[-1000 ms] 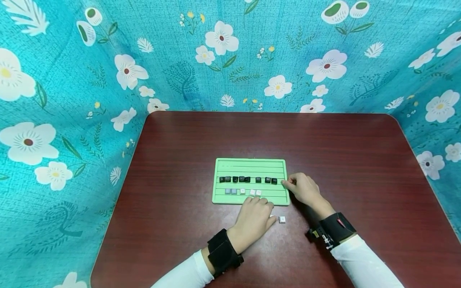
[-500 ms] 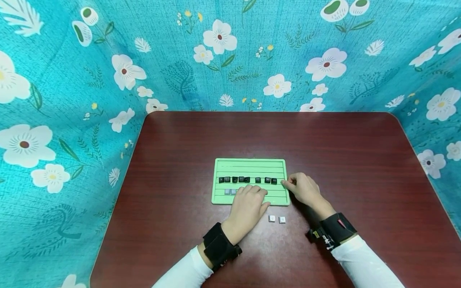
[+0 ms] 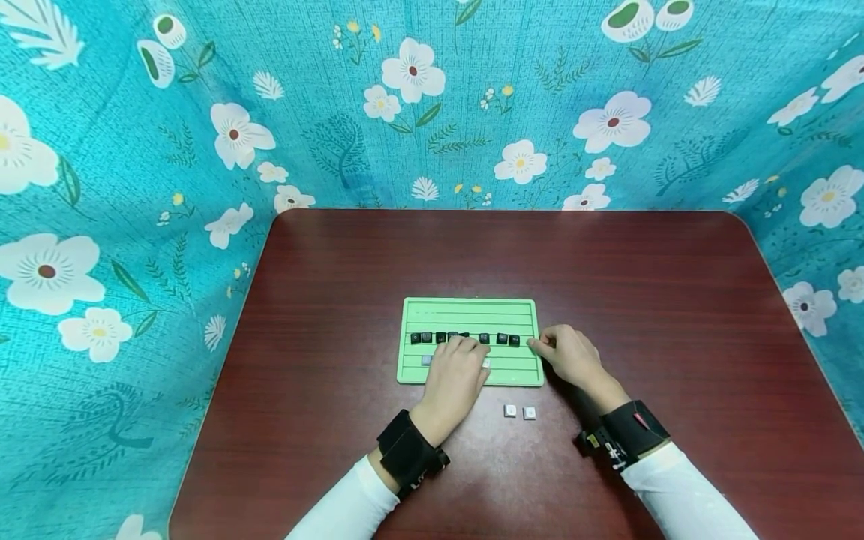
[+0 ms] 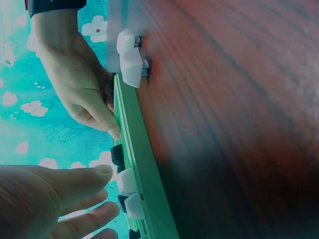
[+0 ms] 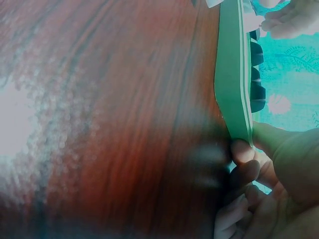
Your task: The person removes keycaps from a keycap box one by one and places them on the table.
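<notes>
A light green grooved board (image 3: 472, 307) lies on the table, with black keycaps (image 3: 502, 339) in a row across its middle. Lower down is a row of pale ones, partly covered by my left hand (image 3: 454, 379); a white keycap (image 3: 486, 363) shows beside its thumb. In the left wrist view this hand's fingers are extended, the thumb (image 4: 102, 172) close to white keycaps (image 4: 127, 181) on the board. My right hand (image 3: 570, 354) pinches the board's right edge, thumb (image 5: 269, 137) on top and a fingertip (image 5: 242, 151) underneath.
Two loose white keycaps, one on the left (image 3: 509, 411) and one on the right (image 3: 529, 413), lie on the dark red-brown table (image 3: 324, 300) in front of the board. A teal flowered cloth (image 3: 459, 105) hangs behind the table and along its sides.
My left hand has moved left and up, from the board's front edge onto the pale keycap row. One loose keycap it partly covered is now in full sight. The right hand stays put.
</notes>
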{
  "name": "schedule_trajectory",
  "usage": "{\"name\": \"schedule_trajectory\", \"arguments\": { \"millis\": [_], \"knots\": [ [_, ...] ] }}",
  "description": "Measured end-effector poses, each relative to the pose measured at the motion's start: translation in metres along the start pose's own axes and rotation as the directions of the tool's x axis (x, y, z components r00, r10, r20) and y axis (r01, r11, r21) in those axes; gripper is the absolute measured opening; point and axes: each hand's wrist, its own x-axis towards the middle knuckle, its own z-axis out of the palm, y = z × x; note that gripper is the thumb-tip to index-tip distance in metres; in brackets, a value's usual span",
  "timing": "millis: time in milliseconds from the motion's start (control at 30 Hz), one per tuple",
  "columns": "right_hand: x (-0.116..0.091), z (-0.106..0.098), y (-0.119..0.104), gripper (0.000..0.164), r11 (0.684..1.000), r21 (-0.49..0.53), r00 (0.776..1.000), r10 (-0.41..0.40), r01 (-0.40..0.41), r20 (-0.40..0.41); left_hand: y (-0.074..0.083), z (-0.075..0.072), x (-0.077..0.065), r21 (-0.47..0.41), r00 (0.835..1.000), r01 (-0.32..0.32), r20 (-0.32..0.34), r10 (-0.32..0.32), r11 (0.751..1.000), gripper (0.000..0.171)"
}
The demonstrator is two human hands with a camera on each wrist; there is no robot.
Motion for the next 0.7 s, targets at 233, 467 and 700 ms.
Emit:
{"name": "schedule_trajectory", "arguments": {
  "millis": [233,467,700],
  "knots": [
    [0.0008,0.0002,0.0004,0.042,1.000,-0.001,1.000,0.003,-0.003,-0.004,-0.0016,0.0038,0.0011,0.004,1.000,-0.002,0.029,0.002,1.000,0.031],
    [0.0012,0.0009,0.0004,0.042,1.000,-0.008,1.000,0.011,-0.011,0.000,-0.0020,0.0067,0.0019,0.010,0.997,-0.025,0.070,0.024,1.000,0.029],
    [0.0008,0.0011,0.0003,0.042,1.000,-0.007,1.000,0.012,-0.012,-0.007,-0.0003,0.0068,0.0026,0.013,0.996,-0.047,0.080,0.045,0.999,0.027]
  ]
}}
